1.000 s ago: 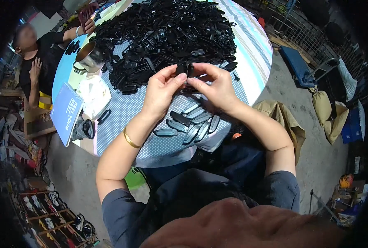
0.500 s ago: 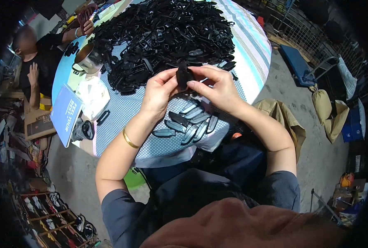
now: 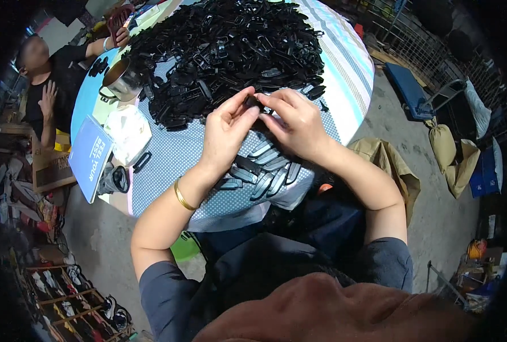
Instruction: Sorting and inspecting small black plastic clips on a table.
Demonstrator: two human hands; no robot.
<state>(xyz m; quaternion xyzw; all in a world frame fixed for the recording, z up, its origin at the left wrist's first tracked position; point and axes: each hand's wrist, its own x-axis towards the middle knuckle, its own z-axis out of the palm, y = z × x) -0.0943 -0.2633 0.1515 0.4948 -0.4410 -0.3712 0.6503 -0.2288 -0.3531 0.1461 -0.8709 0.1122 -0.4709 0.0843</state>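
Piece (image 3: 252,102), black, its broad face now turned from my view | left hand (image 3: 225,130) and right hand (image 3: 298,122) pinching it at the fingertips | held before the pile (image 3: 236,51) | still being worked, I'd judge

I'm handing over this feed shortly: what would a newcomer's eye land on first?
Likely the heap of black parts, covering much of the far side of the table. Next, the left hand and right hand at its near edge, holding a dark piece together. The blue notebook at the table's left edge also stands out.
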